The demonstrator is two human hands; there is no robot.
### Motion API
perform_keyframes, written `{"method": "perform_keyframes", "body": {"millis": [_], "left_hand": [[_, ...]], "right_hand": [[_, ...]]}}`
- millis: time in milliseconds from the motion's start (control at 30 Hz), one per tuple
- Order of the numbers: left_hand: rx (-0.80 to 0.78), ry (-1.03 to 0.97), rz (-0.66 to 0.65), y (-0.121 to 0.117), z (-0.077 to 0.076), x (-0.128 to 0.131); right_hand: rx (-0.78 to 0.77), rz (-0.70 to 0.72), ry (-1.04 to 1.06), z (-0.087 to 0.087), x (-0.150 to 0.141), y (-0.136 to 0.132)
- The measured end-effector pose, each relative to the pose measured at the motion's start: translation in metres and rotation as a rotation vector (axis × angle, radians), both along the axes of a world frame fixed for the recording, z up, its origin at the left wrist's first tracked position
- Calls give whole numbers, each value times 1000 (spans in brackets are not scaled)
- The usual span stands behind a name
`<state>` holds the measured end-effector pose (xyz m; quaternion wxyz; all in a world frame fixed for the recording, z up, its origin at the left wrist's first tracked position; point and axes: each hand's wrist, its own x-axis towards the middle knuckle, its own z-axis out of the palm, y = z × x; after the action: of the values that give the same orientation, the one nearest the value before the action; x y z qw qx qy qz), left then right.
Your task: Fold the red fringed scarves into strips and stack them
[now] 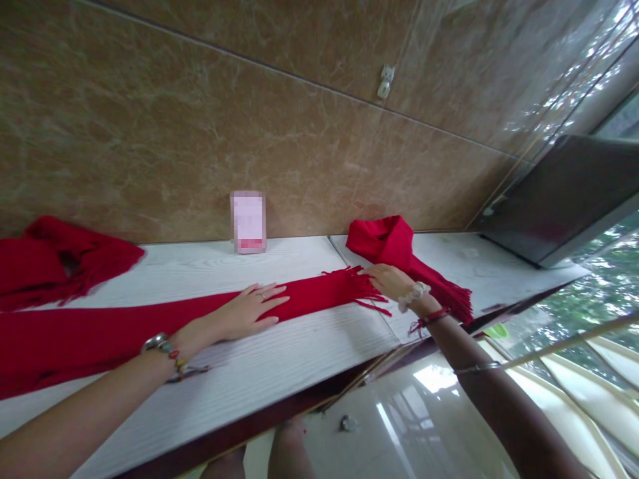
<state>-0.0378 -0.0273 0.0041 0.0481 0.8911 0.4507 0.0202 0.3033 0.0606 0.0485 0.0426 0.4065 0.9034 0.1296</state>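
Note:
A long red scarf [100, 332] lies stretched across the white wooden table [279, 366], its fringe at the right end. My left hand [252, 309] rests flat on the scarf with fingers stretched out, a ring on one finger. My right hand [392, 281] presses down on the fringed end of the scarf, fingers partly curled on the tassels. A second red scarf [394, 243] lies bunched just behind my right hand, its fringed tail running toward the table edge. Bracelets circle both wrists.
Another crumpled red scarf [54, 256] sits at the far left by the brown tiled wall [200, 120]. A small pink card [248, 221] stands against the wall. A dark box [559, 199] rests at the right end. Glossy floor lies beyond the table's edge.

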Motion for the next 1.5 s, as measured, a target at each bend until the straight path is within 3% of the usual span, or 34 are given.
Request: {"method": "perform_keyframes", "body": {"millis": [167,267,400,600,733,900,1033,1167,1333,1500], "left_hand": [[72,-77,-36,9,9,17],[97,-114,-103,12,12,28],[76,-101,-99,11,10,34],[52,-87,-128,7,8,32],[0,-55,-153,4,3,26],[-62,-13,-166,3,1,22],[-49,-79,-197,7,8,24],[-27,-100,-221,10,9,32],[-2,-54,-202,5,7,37],[-1,-26,-208,-7,6,20]], "right_hand": [[-55,286,25,-7,-33,-10],[-45,300,-27,-17,-38,-12],[-7,297,-35,-25,-36,-11],[145,361,162,-20,-21,-6],[157,403,165,-32,-13,-12],[121,389,106,-45,-12,-19],[100,383,186,-32,-17,-16],[130,245,338,-25,-48,-15],[12,85,221,-51,-83,-18],[25,37,175,-68,-71,-10]]}}
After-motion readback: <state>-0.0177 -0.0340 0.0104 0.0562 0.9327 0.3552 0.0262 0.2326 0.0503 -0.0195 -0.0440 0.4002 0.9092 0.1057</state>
